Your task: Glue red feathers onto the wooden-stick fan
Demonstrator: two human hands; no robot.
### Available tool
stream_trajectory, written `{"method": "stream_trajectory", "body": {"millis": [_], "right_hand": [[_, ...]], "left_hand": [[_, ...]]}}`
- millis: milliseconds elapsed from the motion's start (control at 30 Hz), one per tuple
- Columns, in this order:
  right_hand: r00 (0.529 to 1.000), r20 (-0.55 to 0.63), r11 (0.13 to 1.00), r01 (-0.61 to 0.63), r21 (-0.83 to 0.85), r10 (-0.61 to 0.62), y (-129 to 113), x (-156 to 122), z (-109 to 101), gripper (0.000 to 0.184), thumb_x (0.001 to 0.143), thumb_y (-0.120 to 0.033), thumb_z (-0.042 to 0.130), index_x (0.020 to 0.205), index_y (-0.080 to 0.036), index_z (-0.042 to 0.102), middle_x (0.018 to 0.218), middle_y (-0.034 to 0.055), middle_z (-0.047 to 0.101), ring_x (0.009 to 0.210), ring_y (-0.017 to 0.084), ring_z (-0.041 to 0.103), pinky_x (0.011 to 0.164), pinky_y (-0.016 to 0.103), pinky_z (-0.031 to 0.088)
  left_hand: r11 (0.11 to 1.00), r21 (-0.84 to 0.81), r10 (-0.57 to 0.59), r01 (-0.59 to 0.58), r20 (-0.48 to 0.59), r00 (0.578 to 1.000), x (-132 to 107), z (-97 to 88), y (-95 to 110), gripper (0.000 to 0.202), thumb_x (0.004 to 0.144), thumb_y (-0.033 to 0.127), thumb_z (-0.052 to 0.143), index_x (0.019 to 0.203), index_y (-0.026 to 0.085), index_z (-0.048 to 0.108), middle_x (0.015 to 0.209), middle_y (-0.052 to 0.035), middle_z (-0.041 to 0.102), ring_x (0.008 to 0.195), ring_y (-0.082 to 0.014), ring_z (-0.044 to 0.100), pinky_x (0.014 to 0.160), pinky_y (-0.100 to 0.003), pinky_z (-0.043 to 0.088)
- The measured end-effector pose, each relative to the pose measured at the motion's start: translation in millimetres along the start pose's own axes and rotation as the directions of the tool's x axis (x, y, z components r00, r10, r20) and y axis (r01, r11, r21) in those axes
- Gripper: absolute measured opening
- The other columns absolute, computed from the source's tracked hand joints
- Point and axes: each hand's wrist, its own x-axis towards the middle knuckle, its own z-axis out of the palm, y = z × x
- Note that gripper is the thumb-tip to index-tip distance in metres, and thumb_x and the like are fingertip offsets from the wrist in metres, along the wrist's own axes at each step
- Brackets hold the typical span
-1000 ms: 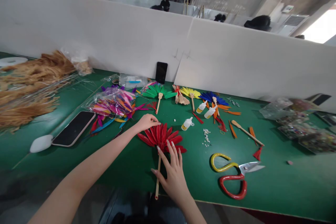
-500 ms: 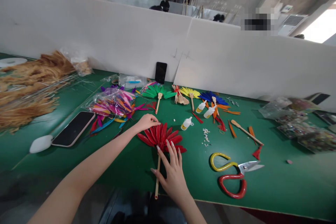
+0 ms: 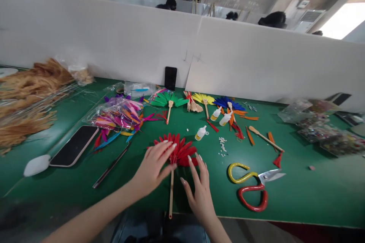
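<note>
A red feather fan [image 3: 180, 149] on a thin wooden stick [image 3: 171, 193] lies on the green table [image 3: 299, 197] in front of me. My left hand [image 3: 152, 167] rests flat on the fan's left feathers, fingers spread, holding nothing. My right hand [image 3: 199, 188] sits just right of the stick, fingers stretched out, fingertips touching the fan's lower right feathers.
Scissors with red and yellow handles [image 3: 251, 186] lie to the right. Small glue bottles [image 3: 200, 133], white beads [image 3: 222, 145], finished green, yellow and blue fans [image 3: 168, 100], a bag of coloured feathers [image 3: 119, 115], a phone [image 3: 74, 145] and brown feathers [image 3: 25, 102] surround the work spot. A white partition [image 3: 242, 60] closes the back.
My left hand moved from the fan's top edge down onto its left feathers and opened flat. My right hand shifted slightly right of the stick. The view shifted a little.
</note>
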Motion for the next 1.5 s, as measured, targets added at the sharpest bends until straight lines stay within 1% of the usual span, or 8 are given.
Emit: {"method": "stream_trajectory", "body": {"millis": [67,133,233,333,533,733,1067,1500], "right_hand": [[1.000,-0.008,1.000,-0.008,-0.002,0.008,2,0,0,0.063,0.093,-0.029,0.046,0.148,-0.026,0.018,0.154,0.0099,0.016,0.141,0.030,0.017,0.107,0.059,0.029],[1.000,-0.011,1.000,-0.014,-0.006,0.014,2,1,0,0.062,0.092,-0.029,0.047,0.148,-0.026,0.019,0.154,0.0101,0.017,0.141,0.031,0.017,0.107,0.059,0.030],[1.000,-0.015,1.000,-0.023,-0.010,0.023,1,2,0,0.061,0.093,-0.029,0.047,0.148,-0.027,0.020,0.154,0.0106,0.017,0.141,0.031,0.019,0.106,0.059,0.031],[0.999,-0.021,0.999,-0.028,-0.016,0.028,0,2,1,0.060,0.093,-0.028,0.046,0.147,-0.027,0.020,0.154,0.0106,0.017,0.141,0.031,0.019,0.106,0.058,0.032],[0.999,-0.045,0.999,-0.026,-0.024,0.025,1,0,4,0.060,0.093,-0.027,0.045,0.147,-0.029,0.020,0.154,0.0099,0.018,0.140,0.031,0.020,0.105,0.057,0.033],[0.999,-0.037,0.999,-0.025,-0.039,0.024,1,0,5,0.058,0.094,-0.027,0.045,0.147,-0.028,0.022,0.154,0.0098,0.017,0.141,0.030,0.019,0.106,0.057,0.033],[0.998,-0.047,0.999,-0.036,-0.040,0.034,1,0,6,0.058,0.093,-0.027,0.045,0.147,-0.030,0.022,0.153,0.0099,0.020,0.139,0.032,0.024,0.104,0.057,0.036],[0.999,-0.035,0.997,-0.037,-0.073,0.035,4,0,9,0.058,0.093,-0.028,0.045,0.147,-0.027,0.024,0.153,0.0110,0.021,0.140,0.030,0.022,0.106,0.057,0.033]], "left_hand": [[0.988,0.089,0.114,-0.124,0.112,0.987,-22,12.8,8,0.070,0.090,0.055,0.042,0.147,0.019,0.024,0.149,-0.0115,0.033,0.137,-0.0284,0.026,0.109,-0.044,0.023],[0.979,0.147,0.119,-0.141,0.150,0.982,-34,23.5,7,0.075,0.090,0.057,0.041,0.149,0.017,0.017,0.153,-0.0128,0.023,0.140,-0.0294,0.019,0.112,-0.047,0.017],[0.978,0.170,0.085,-0.118,0.191,0.978,-36,29.3,-3,0.075,0.090,0.059,0.038,0.149,0.021,0.013,0.155,-0.0124,0.015,0.141,-0.0305,0.014,0.112,-0.050,0.013],[0.982,0.133,0.101,-0.137,0.246,0.964,-31,26.5,-9,0.073,0.089,0.061,0.036,0.149,0.026,0.013,0.156,-0.0113,0.011,0.141,-0.0320,0.014,0.111,-0.054,0.014],[0.987,0.081,0.108,-0.138,0.294,0.950,-32,24.2,-12,0.070,0.089,0.060,0.037,0.148,0.032,0.014,0.156,-0.0096,0.011,0.141,-0.0327,0.017,0.110,-0.056,0.016],[0.984,0.105,0.107,-0.143,0.291,0.951,-33,25.8,-14,0.069,0.090,0.060,0.035,0.149,0.031,0.012,0.156,-0.0084,0.008,0.142,-0.0306,0.013,0.111,-0.053,0.013],[0.984,0.065,0.134,-0.164,0.333,0.933,-30,24.8,-16,0.070,0.092,0.058,0.034,0.149,0.030,0.005,0.154,-0.0049,0.020,0.141,-0.0281,0.017,0.112,-0.051,0.011],[0.980,0.018,0.182,-0.199,0.340,0.923,-27,19.9,-15,0.073,0.090,0.059,0.036,0.149,0.029,0.003,0.153,-0.0049,0.024,0.140,-0.0271,0.020,0.113,-0.049,0.011]]}}
